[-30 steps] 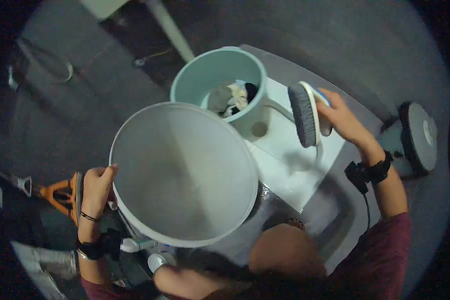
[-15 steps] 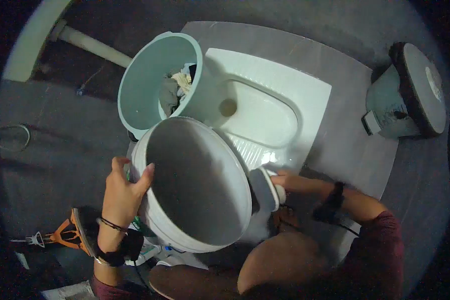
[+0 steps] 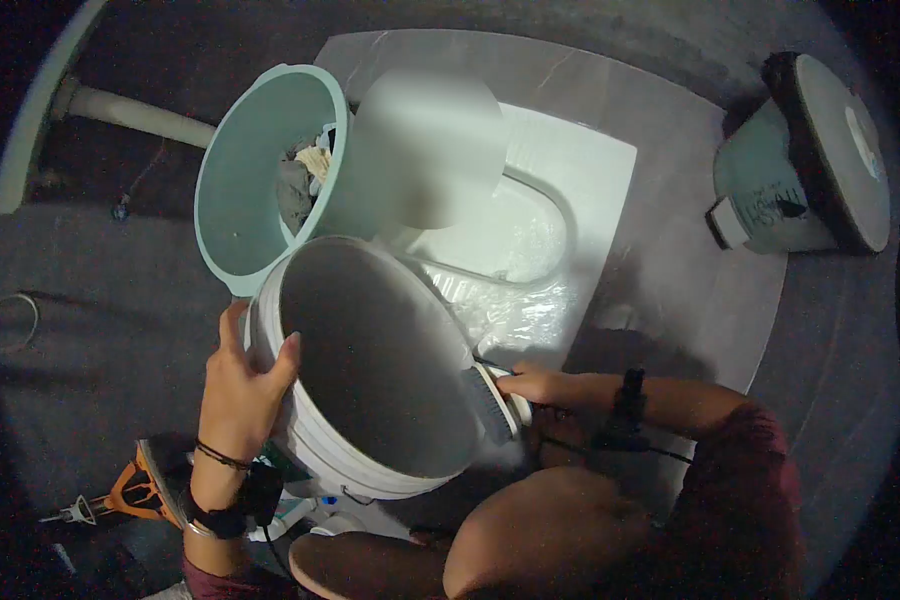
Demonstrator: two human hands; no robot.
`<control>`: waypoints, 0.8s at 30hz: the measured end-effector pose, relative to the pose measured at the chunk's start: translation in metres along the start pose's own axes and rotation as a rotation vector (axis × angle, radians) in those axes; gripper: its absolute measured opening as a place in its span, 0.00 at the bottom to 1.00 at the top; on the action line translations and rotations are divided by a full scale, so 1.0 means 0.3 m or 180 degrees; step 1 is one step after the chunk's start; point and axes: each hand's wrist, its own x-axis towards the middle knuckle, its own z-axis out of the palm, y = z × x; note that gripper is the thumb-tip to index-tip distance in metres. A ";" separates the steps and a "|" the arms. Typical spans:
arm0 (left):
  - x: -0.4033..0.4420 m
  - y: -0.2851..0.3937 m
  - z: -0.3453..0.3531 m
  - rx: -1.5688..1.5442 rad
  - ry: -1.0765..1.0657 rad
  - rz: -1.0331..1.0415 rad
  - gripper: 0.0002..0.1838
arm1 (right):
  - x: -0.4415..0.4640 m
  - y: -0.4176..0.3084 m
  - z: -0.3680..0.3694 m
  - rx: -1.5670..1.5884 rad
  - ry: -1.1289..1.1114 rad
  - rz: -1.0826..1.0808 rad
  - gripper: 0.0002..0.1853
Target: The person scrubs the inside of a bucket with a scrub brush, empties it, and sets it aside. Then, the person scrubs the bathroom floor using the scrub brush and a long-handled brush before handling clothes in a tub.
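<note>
A large white bucket (image 3: 350, 440) is tilted in front of me, its dark inside facing up. My left hand (image 3: 245, 385) grips its left rim, thumb over the edge. Against the bucket's right side is a scrub brush (image 3: 503, 403) with grey bristles, held in my right hand (image 3: 540, 385). Behind the bucket lies a white squat toilet (image 3: 595, 180), wet and shiny at its near end; a pale blurred patch covers part of it. To its left a light green tub (image 3: 240, 200) holds some cloths (image 3: 297, 190).
A lidded green bin (image 3: 770, 170) stands at the right on the grey tiled platform (image 3: 670, 260). An orange-framed tool (image 3: 130, 490) and bottles (image 3: 290, 515) lie at the lower left. A pale pipe (image 3: 140, 115) runs at the upper left.
The bucket has tilted and its mouth looks narrower. My right hand has brought the brush down from the upper right to the bucket's right side. The view has shifted right.
</note>
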 end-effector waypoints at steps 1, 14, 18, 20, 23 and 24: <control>-0.005 0.005 -0.004 -0.0227 -0.0110 -0.0075 0.30 | 0.048 0.069 0.002 0.0269 -0.0128 -0.0144 0.21; -0.177 -0.508 -0.323 -0.0961 0.0595 0.0225 0.31 | -0.187 -0.134 -0.086 -0.0407 0.1542 -0.0397 0.24; -0.264 -0.660 -0.394 -0.1507 0.0471 -0.0106 0.27 | -0.095 -0.175 -0.179 -0.0819 0.2138 -0.1317 0.27; -0.327 -0.663 -0.455 -0.0937 0.0234 -0.0784 0.26 | -0.171 -0.405 -0.094 -0.0356 0.1858 -0.1495 0.29; -0.382 -0.730 -0.475 -0.0794 0.0186 -0.0794 0.24 | -0.247 -0.750 0.026 -0.1492 0.1711 -0.1746 0.27; -0.407 -0.740 -0.484 -0.0703 0.0121 -0.1019 0.23 | -0.241 -0.820 0.078 -0.1290 0.1879 -0.2133 0.26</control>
